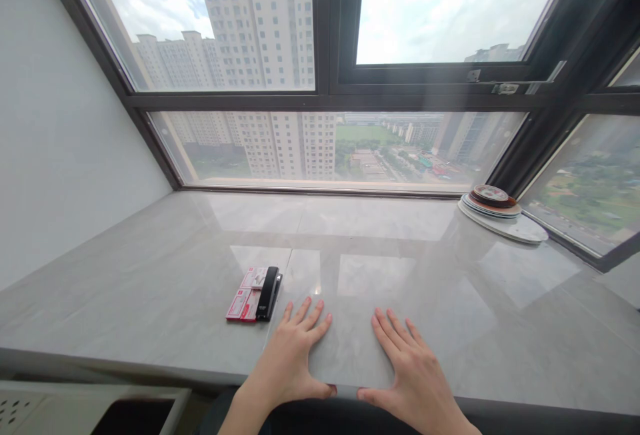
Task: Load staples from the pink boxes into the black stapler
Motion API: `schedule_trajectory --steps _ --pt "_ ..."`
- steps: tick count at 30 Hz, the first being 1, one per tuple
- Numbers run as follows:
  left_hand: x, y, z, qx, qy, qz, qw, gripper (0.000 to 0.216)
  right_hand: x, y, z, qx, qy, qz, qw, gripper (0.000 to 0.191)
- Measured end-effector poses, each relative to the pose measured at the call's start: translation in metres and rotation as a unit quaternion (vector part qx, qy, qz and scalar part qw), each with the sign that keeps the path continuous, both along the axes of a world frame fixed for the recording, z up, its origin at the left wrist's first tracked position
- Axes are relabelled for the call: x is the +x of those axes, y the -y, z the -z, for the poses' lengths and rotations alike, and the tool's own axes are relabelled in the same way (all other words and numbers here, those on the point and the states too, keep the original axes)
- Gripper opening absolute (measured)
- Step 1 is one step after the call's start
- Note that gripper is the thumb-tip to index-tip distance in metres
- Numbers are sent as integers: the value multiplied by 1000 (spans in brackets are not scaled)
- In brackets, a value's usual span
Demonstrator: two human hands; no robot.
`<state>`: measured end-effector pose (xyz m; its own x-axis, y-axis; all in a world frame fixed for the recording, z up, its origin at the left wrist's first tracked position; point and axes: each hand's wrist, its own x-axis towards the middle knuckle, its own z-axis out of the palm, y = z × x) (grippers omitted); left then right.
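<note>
My left hand lies flat near the front edge of the grey stone sill, fingers spread and thumb at the edge. My right hand rests the same way to its right, with bare stone between the two. Neither hand holds anything. Just beyond and left of my left hand is a black stapler, lying lengthwise away from me. Several small red-and-white boxes sit against the stapler's left side. One of them, a whiter box with a staple picture, is by the stapler's far end.
At the far right corner of the sill, a stack of plates stands near the window. Dark window frames close off the back, a white wall the left. Below the front edge, at lower left, is a pale plastic container.
</note>
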<state>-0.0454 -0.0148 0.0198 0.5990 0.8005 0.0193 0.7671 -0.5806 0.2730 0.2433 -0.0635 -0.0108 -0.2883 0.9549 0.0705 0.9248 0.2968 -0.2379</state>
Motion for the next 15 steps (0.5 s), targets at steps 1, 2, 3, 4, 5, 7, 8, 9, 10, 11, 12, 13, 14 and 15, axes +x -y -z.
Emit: schedule_trajectory --steps 1,2,3,4,5,7,8,9,10,11,12,13,14,15 --pt "0 0 0 -2 -1 0 1000 123 0 0 0 1 -3 0 1000 120" --pt "1 1 -1 -5 -2 -1 1000 122 0 1 0 1 -6 0 1000 118" --pt "1 1 -2 -7 -2 -3 1000 120 0 2 0 1 -8 1 1000 117" --pt "2 1 -2 -11 -2 -4 1000 119 -1 2 -1 0 -10 3 1000 115" --pt "2 2 -3 -14 -2 -6 1000 119 -1 3 -1 -1 -11 6 1000 114" --pt "3 2 -4 -20 -1 -8 1000 118 -3 5 -2 -5 -13 10 1000 112" --pt "3 3 -4 -22 0 -9 1000 116 -4 6 -2 -6 -14 13 1000 111" --pt "3 3 -5 -23 1 -10 1000 115 -4 7 -3 -8 -15 16 1000 110" --pt "4 4 -5 -23 3 -11 1000 114 -5 8 -4 -9 -15 19 1000 109" --pt "4 6 -5 -23 4 -12 1000 113 -5 8 -4 -10 -16 21 1000 108" --pt "4 8 -5 -23 5 -13 1000 112 -6 9 -5 -10 -16 23 1000 106" --pt "4 10 -5 -23 6 -15 1000 110 -7 10 -6 -10 -16 25 1000 105" --pt "4 12 -5 -24 8 -17 1000 107 -7 11 -7 -10 -17 27 999 103" --pt "5 15 -4 -26 10 -19 999 104 -8 12 -8 -11 -17 28 999 102"
